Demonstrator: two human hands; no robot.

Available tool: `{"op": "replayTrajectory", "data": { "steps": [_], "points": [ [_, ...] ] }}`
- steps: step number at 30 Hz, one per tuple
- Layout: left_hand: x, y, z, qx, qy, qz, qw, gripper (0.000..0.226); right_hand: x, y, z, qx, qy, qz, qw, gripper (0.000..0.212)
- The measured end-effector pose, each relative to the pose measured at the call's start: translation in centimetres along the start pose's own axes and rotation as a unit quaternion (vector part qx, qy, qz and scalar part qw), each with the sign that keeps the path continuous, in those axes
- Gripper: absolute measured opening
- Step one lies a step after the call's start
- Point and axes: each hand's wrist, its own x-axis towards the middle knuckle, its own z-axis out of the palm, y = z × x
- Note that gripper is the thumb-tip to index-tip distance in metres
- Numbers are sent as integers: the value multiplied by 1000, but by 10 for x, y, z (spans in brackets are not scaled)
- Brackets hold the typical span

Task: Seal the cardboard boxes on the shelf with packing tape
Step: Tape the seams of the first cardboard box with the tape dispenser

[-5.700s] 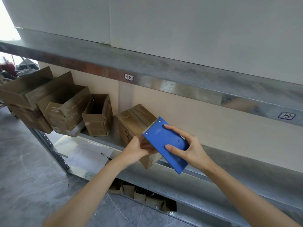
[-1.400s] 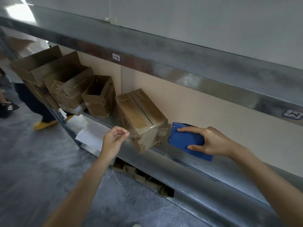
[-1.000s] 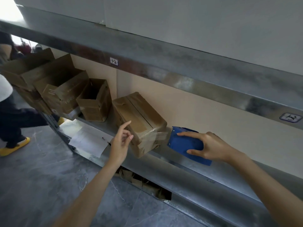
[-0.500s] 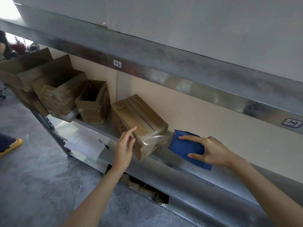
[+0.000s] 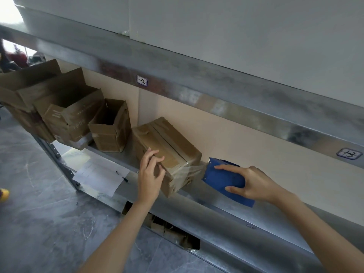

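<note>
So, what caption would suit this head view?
On a shelf, the left hand holds a box, the right hand a dispenser, tape stretched between.

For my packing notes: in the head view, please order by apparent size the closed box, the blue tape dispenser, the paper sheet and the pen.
1. closed box, largest.
2. blue tape dispenser and paper sheet look about alike, so I do not rank them.
3. pen, clearly smallest.
</note>
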Motion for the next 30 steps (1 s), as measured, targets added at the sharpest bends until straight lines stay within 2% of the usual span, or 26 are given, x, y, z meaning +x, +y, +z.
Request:
{"op": "replayTrajectory", "data": {
  "steps": [4,10,18,21,24,30],
  "points": [
    [-2,-2,3,3,-10,2,1000,20,2,-2,-1,-2,-5,8,1000,64],
    [-3,-8,-7,39,-74,20,996,51,6,-4,0,-2,-11,12,1000,63],
    [9,-3,-4,72,-4,4,997,24,4,-4,-1,-7,-14,18,1000,62],
    [9,-3,-2,78,4,4,997,24,4,-5,-2,-13,-12,21,1000,62],
    [4,-6,-4,80,-33,15,996,36,4,-6,-3,-16,-8,22,1000,62],
    [-1,-1,-8,84,-94,-14,992,60,7,-8,-5,-32,1,23,999,61]
  ]
}}
